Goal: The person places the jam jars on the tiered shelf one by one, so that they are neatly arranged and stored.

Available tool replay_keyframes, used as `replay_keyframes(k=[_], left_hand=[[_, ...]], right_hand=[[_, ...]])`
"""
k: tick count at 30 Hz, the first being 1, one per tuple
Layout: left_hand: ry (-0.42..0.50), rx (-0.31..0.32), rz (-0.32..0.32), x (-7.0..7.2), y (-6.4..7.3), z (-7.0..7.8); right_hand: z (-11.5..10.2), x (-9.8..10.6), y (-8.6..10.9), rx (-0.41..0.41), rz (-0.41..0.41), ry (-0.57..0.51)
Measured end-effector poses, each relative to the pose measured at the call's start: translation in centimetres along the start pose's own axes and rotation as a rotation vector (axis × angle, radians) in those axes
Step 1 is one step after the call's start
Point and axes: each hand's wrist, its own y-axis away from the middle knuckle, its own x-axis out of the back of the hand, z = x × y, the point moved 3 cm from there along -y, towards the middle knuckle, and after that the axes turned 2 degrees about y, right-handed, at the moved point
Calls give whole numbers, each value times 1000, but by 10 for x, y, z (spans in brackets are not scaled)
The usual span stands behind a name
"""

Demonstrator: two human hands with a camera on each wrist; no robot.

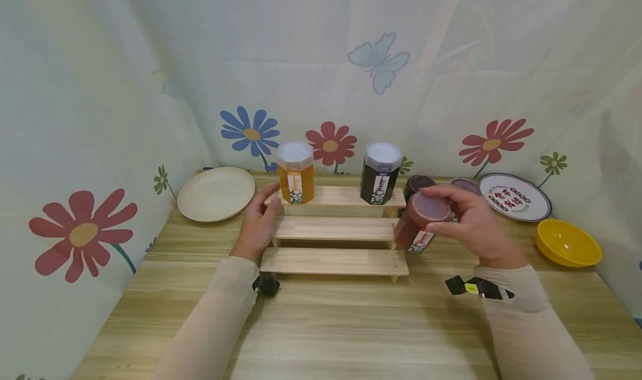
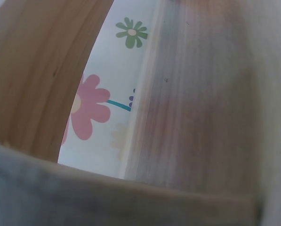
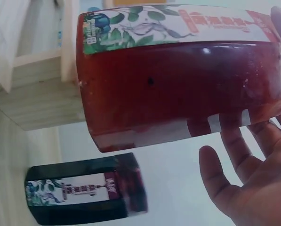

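Observation:
A three-tier wooden rack (image 1: 333,260) stands mid-table in the head view. At the left end of its top tier, my left hand (image 1: 257,227) grips the board, thumb in front. My right hand (image 1: 473,224) holds a jar of reddish-brown contents (image 1: 413,235) by its lid, tilted, beside the rack's right end. In the right wrist view this jar (image 3: 178,89) shows a white label with leaves. An amber jar (image 1: 299,186) and a dark jar (image 1: 377,184) with whitish lids stand upright on the top tier. The left wrist view shows only the boards (image 2: 192,108) and cloth between them.
Behind the right hand are another dark jar (image 1: 417,184) and a reddish lid (image 1: 463,185), both partly hidden. A printed plate (image 1: 539,207) and a yellow bowl (image 1: 569,246) sit at the right. A cream plate (image 1: 217,193) lies at the back left.

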Motion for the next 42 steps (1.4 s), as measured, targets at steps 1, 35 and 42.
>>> replay_keyframes(k=[1, 35, 42], left_hand=[[-1, 3, 1, 0, 0, 0], [-17, 9, 13, -2, 1, 1], [-17, 10, 19, -1, 2, 2]], right_hand=[[1, -2, -1, -4, -6, 2], [10, -25, -16, -24, -10, -36], [9, -28, -21, -11, -32, -61]])
